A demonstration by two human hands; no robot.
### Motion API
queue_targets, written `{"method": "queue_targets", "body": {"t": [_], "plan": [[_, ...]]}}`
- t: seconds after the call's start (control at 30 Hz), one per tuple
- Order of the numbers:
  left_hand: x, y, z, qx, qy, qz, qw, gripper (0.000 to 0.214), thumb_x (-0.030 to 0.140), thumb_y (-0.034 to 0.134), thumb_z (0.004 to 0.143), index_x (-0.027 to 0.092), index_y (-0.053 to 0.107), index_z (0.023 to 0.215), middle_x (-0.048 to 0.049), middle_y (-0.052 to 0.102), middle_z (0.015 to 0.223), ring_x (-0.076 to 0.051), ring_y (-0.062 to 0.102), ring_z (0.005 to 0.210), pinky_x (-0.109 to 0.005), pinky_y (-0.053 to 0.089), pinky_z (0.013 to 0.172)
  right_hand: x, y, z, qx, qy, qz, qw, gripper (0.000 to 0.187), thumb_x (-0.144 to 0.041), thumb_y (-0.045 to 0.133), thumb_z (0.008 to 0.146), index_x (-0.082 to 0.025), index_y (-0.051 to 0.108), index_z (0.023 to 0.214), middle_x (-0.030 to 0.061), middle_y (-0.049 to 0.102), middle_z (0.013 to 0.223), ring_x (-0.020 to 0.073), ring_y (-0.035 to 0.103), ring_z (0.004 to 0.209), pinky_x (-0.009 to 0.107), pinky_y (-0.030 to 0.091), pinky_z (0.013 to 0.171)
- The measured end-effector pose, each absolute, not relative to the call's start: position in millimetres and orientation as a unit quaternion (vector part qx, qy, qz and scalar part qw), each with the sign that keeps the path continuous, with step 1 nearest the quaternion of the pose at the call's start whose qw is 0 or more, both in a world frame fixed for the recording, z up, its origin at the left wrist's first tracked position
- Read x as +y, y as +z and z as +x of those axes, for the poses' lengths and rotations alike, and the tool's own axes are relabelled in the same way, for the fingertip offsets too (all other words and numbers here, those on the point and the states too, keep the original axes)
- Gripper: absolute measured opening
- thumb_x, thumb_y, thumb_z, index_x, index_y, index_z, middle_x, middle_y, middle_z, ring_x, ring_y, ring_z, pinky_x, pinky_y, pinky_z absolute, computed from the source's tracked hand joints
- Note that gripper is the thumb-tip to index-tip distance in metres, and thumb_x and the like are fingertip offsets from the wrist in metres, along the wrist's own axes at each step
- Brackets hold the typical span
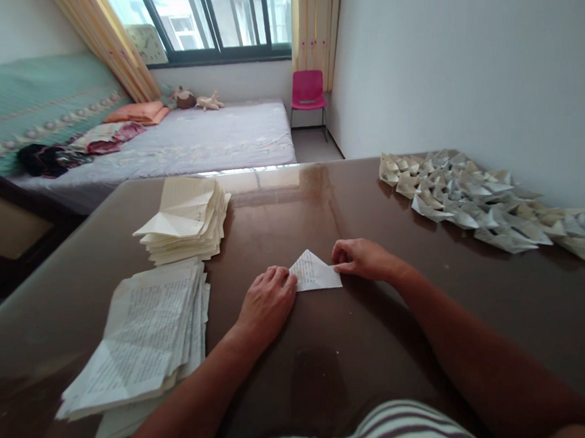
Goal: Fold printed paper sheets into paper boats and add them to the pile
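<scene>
A small folded sheet of printed paper (313,274) lies as a triangle on the brown table (365,331) in front of me. My left hand (267,300) rests knuckles-up on its left corner, fingers curled down onto the paper. My right hand (362,258) pinches the right edge of the same piece with closed fingers. Both forearms reach in from the bottom of the view.
A pile of flat printed pages (149,336) lies at the left, with a stack of partly folded sheets (187,218) behind it. Several finished folded paper shapes (479,199) cover the far right. Beyond the table are a bed (202,139) and a pink chair (308,93).
</scene>
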State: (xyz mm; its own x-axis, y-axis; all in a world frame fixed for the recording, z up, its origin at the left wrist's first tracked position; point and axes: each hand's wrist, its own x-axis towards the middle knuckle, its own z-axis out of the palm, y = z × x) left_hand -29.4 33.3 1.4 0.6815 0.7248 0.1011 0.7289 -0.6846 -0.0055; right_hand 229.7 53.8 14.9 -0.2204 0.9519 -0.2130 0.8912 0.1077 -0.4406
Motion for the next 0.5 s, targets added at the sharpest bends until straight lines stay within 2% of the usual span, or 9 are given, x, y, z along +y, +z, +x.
{"method": "queue_targets", "body": {"t": [0.27,0.4,0.5], "plan": [[32,-9,-22,-0.33,-0.122,-0.935,-0.035,0.028,0.028,0.042,0.096,0.024,0.056,0.12,-0.0066,0.055,0.125,-0.024,0.044,0.122,-0.04,0.04,0.102,48,23,216,-0.758,0.195,-0.623,0.002,0.01,-0.032,0.061,0.077,-0.025,0.068,0.082,0.0004,0.072,0.082,0.0153,0.063,0.07,0.023,0.03,0.051],[34,-10,-20,-0.332,-0.116,-0.935,-0.047,0.03,0.031,0.045,0.095,0.027,0.057,0.122,-0.0065,0.055,0.128,-0.024,0.045,0.121,-0.041,0.042,0.098,47,21,213,-0.757,0.194,-0.624,-0.007,0.01,-0.03,0.061,0.075,-0.025,0.068,0.08,0.0004,0.072,0.081,0.0158,0.062,0.07,0.023,0.03,0.052],[34,-7,-22,-0.337,-0.115,-0.934,-0.036,0.03,0.033,0.045,0.095,0.028,0.057,0.121,-0.0072,0.056,0.127,-0.024,0.047,0.12,-0.04,0.044,0.094,45,18,208,-0.767,0.177,-0.617,0.021,0.007,-0.028,0.061,0.074,-0.025,0.066,0.079,-0.0002,0.071,0.081,0.0153,0.061,0.07,0.023,0.031,0.054]]}}
